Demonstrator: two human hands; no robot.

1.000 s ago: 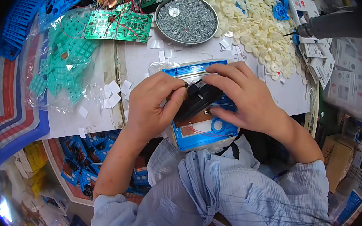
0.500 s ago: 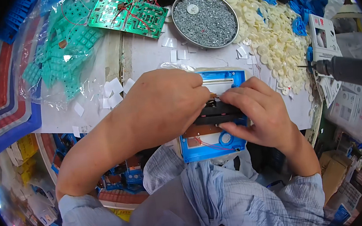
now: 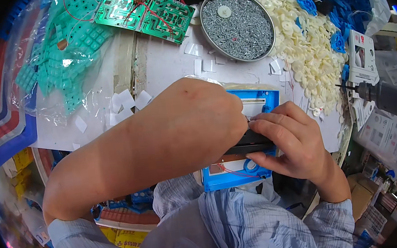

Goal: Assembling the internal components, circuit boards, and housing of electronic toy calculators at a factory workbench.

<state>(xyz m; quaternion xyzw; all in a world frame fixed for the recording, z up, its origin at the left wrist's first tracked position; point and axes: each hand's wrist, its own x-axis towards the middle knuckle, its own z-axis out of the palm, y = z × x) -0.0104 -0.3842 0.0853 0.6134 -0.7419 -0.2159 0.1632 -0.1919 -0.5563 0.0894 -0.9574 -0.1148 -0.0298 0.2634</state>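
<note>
the black plastic part (image 3: 254, 142) lies crosswise over the middle of the blue plastic casing (image 3: 233, 184), which sits at the near edge of the white worktop (image 3: 165, 64), just in front of the person's lap. the right hand (image 3: 296, 138) has a narrow hold on it, fingers along the far edge, thumb by the near one. the left hand (image 3: 209, 110) is curled in from the other side, its fingertips hidden behind its own back, so i can't tell what it grips.

from where i stand, the sound way is to let the right hand steady the part while the left does the fine work, and to mind the thin red wires (image 3: 237, 172) nearer the lap, lest they get pinched. beyond stand a round metal dish (image 3: 250, 60) of small screws (image 3: 234, 28) and a heap of cream plastic discs (image 3: 312, 58).
</note>
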